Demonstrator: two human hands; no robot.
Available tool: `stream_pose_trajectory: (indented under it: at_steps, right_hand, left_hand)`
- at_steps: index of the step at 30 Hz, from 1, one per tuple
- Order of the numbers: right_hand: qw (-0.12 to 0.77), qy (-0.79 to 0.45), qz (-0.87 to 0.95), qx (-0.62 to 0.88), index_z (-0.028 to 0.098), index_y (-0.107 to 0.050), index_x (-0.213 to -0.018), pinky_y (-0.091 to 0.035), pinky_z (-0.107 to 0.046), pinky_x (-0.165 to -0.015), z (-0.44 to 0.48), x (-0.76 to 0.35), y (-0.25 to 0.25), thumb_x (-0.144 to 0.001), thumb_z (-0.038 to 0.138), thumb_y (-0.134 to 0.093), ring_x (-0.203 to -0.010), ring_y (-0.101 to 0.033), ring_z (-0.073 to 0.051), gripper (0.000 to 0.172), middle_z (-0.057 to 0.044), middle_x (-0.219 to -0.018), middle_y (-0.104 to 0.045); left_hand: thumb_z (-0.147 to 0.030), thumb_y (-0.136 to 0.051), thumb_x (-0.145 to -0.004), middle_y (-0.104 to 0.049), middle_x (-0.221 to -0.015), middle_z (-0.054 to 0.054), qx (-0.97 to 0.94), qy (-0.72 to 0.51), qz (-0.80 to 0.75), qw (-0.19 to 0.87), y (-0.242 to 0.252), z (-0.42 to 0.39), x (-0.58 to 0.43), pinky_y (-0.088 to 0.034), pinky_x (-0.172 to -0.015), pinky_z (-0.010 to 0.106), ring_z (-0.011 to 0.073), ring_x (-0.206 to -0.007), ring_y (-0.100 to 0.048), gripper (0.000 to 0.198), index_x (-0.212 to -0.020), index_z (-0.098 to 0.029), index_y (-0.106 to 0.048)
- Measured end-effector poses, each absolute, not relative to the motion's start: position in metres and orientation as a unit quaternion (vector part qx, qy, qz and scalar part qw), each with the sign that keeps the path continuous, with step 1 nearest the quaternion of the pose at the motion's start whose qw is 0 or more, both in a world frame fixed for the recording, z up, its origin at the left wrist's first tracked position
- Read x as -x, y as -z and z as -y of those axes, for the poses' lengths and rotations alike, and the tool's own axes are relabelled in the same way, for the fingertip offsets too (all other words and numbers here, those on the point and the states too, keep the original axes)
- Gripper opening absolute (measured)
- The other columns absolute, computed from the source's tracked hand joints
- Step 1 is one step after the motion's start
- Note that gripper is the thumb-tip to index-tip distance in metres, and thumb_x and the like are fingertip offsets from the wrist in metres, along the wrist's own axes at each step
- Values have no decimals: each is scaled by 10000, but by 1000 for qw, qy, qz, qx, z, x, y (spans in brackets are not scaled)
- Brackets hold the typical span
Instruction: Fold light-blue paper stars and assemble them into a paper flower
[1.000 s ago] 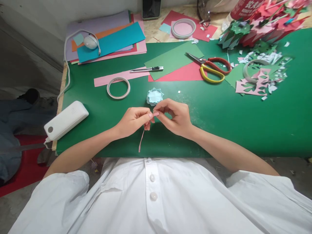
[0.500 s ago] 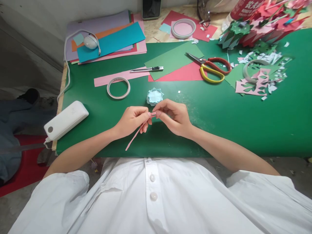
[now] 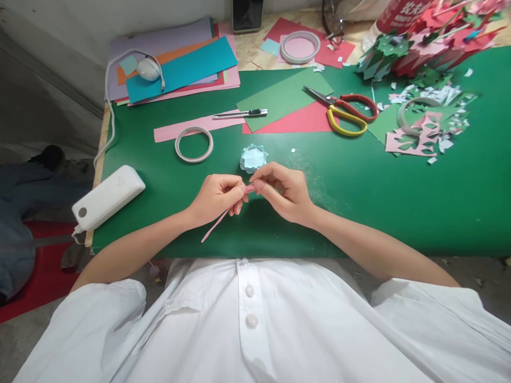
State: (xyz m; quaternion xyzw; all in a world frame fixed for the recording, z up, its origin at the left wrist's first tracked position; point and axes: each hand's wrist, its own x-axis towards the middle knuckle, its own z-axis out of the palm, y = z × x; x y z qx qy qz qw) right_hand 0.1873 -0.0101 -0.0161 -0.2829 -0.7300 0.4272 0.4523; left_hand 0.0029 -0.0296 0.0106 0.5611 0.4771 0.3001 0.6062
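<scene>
A thin pink paper strip [image 3: 215, 226] is pinched between my two hands, its loose tail hanging down to the left. My left hand [image 3: 217, 198] is closed on it with thumb and fingers. Close by on the right, my right hand [image 3: 284, 191] pinches the other end between thumb and forefinger. The short stretch between the fingertips looks doubled or folded; the rest is hidden by the fingers. Just beyond the hands, a small light-blue folded paper piece [image 3: 254, 158] with a pointed rim sits on the green tabletop [image 3: 399, 202].
Beyond the hands lie a tape roll [image 3: 175, 143], a craft knife [image 3: 240, 114] and scissors [image 3: 351, 114]. A white power bank [image 3: 108, 197] is at left, stacked coloured paper [image 3: 187, 69] behind. Paper scraps [image 3: 451, 98] and folded paper flowers [image 3: 431, 48] fill the right back.
The strip's loose tail has swung slightly up and to the left, and the pink piece between the fingertips has turned a little. Both hands stay almost in place.
</scene>
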Motion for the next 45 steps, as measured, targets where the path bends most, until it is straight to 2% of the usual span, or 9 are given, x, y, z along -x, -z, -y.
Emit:
stream_pose_trajectory:
  at_steps: [7, 18, 22, 25, 27, 31, 35, 39, 45]
  right_hand:
    - [454, -514, 680, 259, 208, -530, -936, -454, -232, -594, 12, -189, 17, -943, 228, -543, -669, -564, -92, 25, 22, -799, -569]
    - [418, -580, 637, 287, 184, -548, -852, -414, -224, -548, 8, -187, 15, -913, 466, -653, -613, -501, -79, 307, 19, -738, -565]
    - [409, -565, 658, 285, 171, -572, -789, -387, -225, -544, 7, -187, 15, -923, 483, -635, -601, -480, -80, 345, 16, -679, -570]
    - [427, -551, 656, 291, 175, -571, -791, -387, -230, -550, 7, -187, 15, -922, 466, -642, -603, -482, -82, 327, 18, -686, -563]
    - [442, -534, 655, 301, 177, -567, -788, -391, -232, -557, 7, -188, 15, -919, 465, -646, -610, -481, -83, 326, 19, -690, -549]
    - [464, -502, 654, 324, 184, -557, -796, -395, -239, -552, 6, -188, 16, -923, 502, -622, -625, -477, -92, 349, 8, -711, -541]
    - [480, -491, 646, 332, 194, -540, -808, -390, -242, -539, 6, -189, 16, -935, 492, -607, -605, -471, -90, 330, 7, -719, -550]
    - [494, -484, 639, 335, 200, -533, -809, -383, -244, -531, 5, -189, 17, -937, 486, -607, -584, -461, -89, 322, 14, -701, -536]
    - [493, -481, 640, 340, 202, -525, -817, -382, -245, -528, 6, -189, 19, -944, 490, -592, -577, -459, -88, 323, 15, -699, -533]
  left_hand:
    - [-179, -562, -862, -552, -467, -44, -556, -312, -464, 615, -8, 29, -3, -395, -395, 157, 48, -392, -499, 260, -605, -152, -537]
    - [-391, -606, -918, -511, -477, -41, -578, -332, -437, 604, -4, 30, -1, -370, -426, 176, 39, -401, -451, 372, -637, -152, -551]
    - [-437, -615, -914, -558, -560, -29, -550, -325, -422, 643, -3, 29, -2, -357, -415, 172, 33, -416, -464, 386, -669, -151, -530]
    - [-467, -642, -890, -619, -663, -25, -505, -329, -408, 686, -3, 27, -3, -326, -386, 162, 29, -418, -479, 365, -757, -167, -485]
    - [-487, -671, -864, -624, -658, -38, -486, -330, -408, 699, -3, 25, -4, -300, -379, 152, 18, -398, -447, 379, -809, -176, -463]
    - [-522, -699, -824, -598, -602, -61, -468, -325, -425, 703, -3, 23, -4, -251, -381, 141, 10, -384, -386, 424, -862, -184, -445]
    - [-510, -704, -818, -598, -605, -72, -459, -339, -439, 694, -3, 22, -3, -254, -386, 148, 15, -382, -378, 422, -901, -199, -431]
    - [-523, -702, -815, -588, -616, -70, -460, -346, -440, 689, -4, 22, -2, -235, -382, 154, 12, -386, -363, 423, -872, -200, -435]
    - [-541, -678, -835, -464, -568, -79, -486, -336, -446, 672, -7, 23, -1, -198, -370, 176, 20, -400, -301, 389, -831, -192, -506]
